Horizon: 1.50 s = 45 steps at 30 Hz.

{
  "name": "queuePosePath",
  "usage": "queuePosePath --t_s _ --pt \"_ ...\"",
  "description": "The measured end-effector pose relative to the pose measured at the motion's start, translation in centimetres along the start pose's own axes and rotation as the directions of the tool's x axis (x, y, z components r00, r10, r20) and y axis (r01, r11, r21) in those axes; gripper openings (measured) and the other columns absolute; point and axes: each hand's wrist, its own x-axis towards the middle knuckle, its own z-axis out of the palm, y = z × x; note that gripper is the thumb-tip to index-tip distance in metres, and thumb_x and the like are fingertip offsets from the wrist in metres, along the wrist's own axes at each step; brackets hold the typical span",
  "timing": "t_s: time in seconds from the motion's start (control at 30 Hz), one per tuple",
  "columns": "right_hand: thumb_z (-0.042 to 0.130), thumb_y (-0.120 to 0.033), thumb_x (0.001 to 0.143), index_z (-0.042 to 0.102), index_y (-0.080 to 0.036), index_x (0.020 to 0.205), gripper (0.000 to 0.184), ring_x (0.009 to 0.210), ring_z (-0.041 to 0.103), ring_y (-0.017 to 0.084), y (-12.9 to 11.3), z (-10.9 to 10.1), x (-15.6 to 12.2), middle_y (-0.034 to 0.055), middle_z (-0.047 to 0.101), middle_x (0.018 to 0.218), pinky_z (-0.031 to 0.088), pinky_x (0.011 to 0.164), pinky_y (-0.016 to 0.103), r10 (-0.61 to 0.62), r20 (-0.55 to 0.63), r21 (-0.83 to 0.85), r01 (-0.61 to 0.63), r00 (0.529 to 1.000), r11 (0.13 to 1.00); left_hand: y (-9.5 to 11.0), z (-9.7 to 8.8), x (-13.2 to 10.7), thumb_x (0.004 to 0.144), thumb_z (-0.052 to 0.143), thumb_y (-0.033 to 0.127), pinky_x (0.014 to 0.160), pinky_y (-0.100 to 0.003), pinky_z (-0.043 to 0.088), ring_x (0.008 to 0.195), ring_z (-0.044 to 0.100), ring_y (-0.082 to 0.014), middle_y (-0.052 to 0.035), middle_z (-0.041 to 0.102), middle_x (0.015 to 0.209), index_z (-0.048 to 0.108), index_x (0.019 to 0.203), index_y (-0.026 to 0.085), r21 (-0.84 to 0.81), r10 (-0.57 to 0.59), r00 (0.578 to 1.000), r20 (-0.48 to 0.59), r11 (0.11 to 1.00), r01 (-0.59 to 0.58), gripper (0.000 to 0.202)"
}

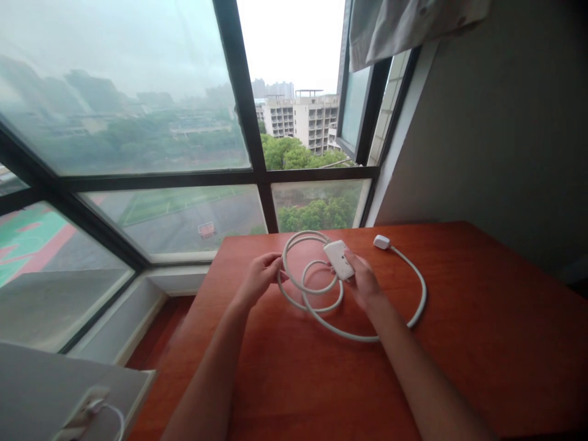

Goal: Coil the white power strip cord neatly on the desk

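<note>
My right hand [364, 278] is closed around a white power strip [339, 260], held tilted above the table. From its far end a thick white cord [294, 294] runs in loose loops. My left hand [263, 275] pinches the left side of those loops between thumb and fingers. Part of the cord passes behind my right forearm, curves round on the right and ends in a white plug [381, 242] lying near the table's back edge.
The reddish-brown wooden table [482, 318] stands against a dark-framed window [257, 177], with one pane swung outward. Grey cloth [404, 27] hangs at upper right. At lower left, a wall socket [87, 410] has a white plug and cable in it.
</note>
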Motion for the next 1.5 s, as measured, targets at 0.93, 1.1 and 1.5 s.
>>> queuePosePath --t_s 0.93,1.1,1.5 --pt "0.057 -0.058 0.083 0.064 -0.018 0.093 0.042 0.059 0.055 0.014 0.7 0.6 -0.5 0.0024 0.064 0.075 0.043 0.049 0.023 -0.057 0.117 -0.220 0.082 0.991 0.972 0.5 0.8 -0.4 0.082 0.067 0.023 0.047 -0.015 0.043 0.048 0.050 -0.0044 0.0041 0.048 0.063 0.062 0.094 0.009 -0.623 -0.125 0.971 0.205 0.748 0.228 0.018" --pt "0.053 -0.061 0.085 0.062 -0.018 0.100 0.047 0.059 0.055 0.014 0.9 1.2 -0.9 0.0030 0.065 0.079 0.043 0.046 0.022 -0.057 0.166 -0.284 0.103 0.984 0.953 0.6 0.8 -0.3 0.084 0.059 0.016 0.036 -0.011 0.026 0.037 0.030 -0.0002 0.0082 0.036 0.057 0.060 0.089 0.009 -0.745 -0.140 0.967 0.213 0.617 0.254 0.008" --pt "0.060 -0.054 0.084 0.061 -0.016 0.103 0.042 0.062 0.059 0.015 1.0 2.5 -1.9 0.0039 0.067 0.080 0.045 0.054 0.024 0.011 0.221 -0.098 0.011 0.975 0.995 0.7 0.8 -0.4 0.088 0.050 0.015 0.034 -0.012 0.024 0.035 0.027 -0.0006 0.0075 0.034 0.055 0.059 0.086 0.010 -0.791 -0.111 0.967 0.229 0.558 0.251 0.010"
